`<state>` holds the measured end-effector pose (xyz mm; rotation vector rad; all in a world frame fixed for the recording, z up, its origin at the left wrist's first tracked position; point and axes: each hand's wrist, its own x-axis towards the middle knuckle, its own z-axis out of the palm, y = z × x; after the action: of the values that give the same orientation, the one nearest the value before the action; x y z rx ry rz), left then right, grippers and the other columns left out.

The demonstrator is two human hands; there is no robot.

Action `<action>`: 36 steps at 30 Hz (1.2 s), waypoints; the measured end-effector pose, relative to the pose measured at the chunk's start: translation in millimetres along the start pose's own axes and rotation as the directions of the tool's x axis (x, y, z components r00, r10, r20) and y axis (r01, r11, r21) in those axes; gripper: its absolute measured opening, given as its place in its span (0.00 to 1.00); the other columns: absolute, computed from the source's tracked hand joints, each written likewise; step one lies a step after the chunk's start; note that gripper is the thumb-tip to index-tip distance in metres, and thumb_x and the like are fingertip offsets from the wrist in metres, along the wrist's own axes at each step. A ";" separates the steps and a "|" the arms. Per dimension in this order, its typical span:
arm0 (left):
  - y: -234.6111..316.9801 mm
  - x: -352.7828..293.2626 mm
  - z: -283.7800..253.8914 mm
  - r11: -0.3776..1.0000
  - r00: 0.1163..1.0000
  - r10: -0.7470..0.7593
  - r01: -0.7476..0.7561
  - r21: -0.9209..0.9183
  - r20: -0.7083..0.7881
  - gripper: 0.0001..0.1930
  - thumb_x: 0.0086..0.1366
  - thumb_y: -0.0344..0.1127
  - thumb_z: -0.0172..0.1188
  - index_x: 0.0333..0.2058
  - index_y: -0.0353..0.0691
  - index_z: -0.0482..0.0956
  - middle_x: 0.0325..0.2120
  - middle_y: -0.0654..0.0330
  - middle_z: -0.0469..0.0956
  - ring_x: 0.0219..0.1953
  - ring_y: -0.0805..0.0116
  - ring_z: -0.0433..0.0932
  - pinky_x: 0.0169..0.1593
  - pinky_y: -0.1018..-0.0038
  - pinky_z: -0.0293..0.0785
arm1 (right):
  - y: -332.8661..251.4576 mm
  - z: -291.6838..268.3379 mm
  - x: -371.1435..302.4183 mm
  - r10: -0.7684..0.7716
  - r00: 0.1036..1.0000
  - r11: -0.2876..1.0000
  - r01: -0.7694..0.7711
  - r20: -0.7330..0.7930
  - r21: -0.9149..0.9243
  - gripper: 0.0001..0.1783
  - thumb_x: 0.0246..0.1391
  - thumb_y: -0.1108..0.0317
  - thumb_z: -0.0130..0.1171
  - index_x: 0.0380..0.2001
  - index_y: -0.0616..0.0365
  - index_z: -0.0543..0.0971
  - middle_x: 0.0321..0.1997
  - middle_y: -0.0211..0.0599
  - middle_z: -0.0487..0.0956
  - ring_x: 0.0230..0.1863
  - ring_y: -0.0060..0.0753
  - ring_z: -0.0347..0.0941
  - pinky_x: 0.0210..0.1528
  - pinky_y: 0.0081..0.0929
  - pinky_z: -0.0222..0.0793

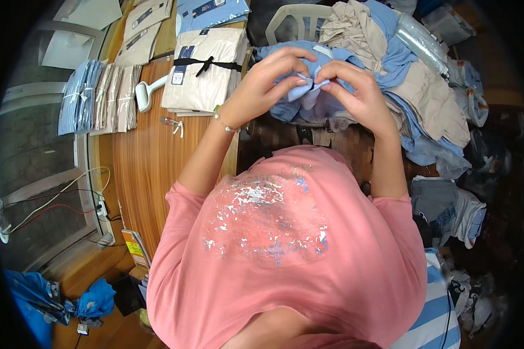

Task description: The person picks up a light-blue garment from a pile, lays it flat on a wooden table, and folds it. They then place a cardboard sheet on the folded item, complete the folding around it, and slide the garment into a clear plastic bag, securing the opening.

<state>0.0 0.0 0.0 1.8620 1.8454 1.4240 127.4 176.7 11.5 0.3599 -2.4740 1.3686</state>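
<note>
The wooden table (157,139) runs along your left and bears finished-looking packs, probably set there to stay flat and out of the way of your arms. Ahead and to your right, a loose heap of clothes (428,96) in beige and blue spreads out, likely piled that way to be within reach. On the table, a beige stack (206,52) is tied with a black ribbon, which seems meant to keep its wrapped pieces together. The blue garment (300,93) is in front of you, bunched against the heap's near side, which perhaps takes its weight while you handle a small part.

Your left hand (271,75) and right hand (355,87) meet over it, thumbs and forefingers pinching neighbouring bits of its fabric. The gripped edge lies between your two sets of fingertips, just beside each other; whether they touch, you cannot tell from here.
</note>
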 end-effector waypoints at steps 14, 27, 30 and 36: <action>-14.8 8.5 -10.3 0.820 0.935 -0.313 0.178 -0.544 -0.167 0.04 0.60 0.25 0.57 0.33 0.35 0.71 0.35 0.62 0.71 0.38 0.77 0.70 0.43 0.81 0.68 | 119.1 118.4 -44.5 0.430 0.805 0.898 -0.337 -0.409 0.282 0.14 0.50 0.68 0.61 0.39 0.61 0.71 0.29 0.25 0.70 0.33 0.21 0.64 0.38 0.20 0.61; -45.1 18.7 -15.5 0.876 0.811 -0.393 0.187 -0.445 -0.433 0.05 0.58 0.27 0.60 0.29 0.35 0.71 0.29 0.68 0.71 0.31 0.83 0.69 0.37 0.85 0.66 | 65.8 46.8 66.5 0.169 0.862 0.979 -0.089 -0.479 0.184 0.08 0.46 0.71 0.62 0.29 0.63 0.76 0.31 0.38 0.77 0.33 0.30 0.73 0.37 0.24 0.67; -44.7 23.7 -9.1 0.882 0.854 -0.364 0.188 -0.432 -0.372 0.04 0.59 0.26 0.59 0.31 0.35 0.72 0.31 0.66 0.72 0.34 0.81 0.70 0.41 0.83 0.66 | 91.2 76.5 60.3 0.187 0.876 0.962 -0.073 -0.445 0.261 0.11 0.45 0.72 0.63 0.33 0.63 0.77 0.31 0.38 0.78 0.35 0.29 0.74 0.40 0.24 0.68; -45.6 7.9 -15.1 0.840 0.829 -0.445 0.257 -0.478 -0.337 0.05 0.58 0.26 0.60 0.30 0.35 0.73 0.29 0.66 0.71 0.33 0.81 0.70 0.39 0.83 0.67 | 100.8 95.5 64.3 0.214 0.929 0.935 -0.106 -0.302 0.337 0.10 0.46 0.74 0.60 0.34 0.64 0.76 0.31 0.34 0.76 0.32 0.23 0.71 0.39 0.21 0.67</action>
<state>-43.7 9.6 -19.2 0.9766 1.7438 1.9985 19.8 142.5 -91.8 -0.0199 -2.0447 1.7376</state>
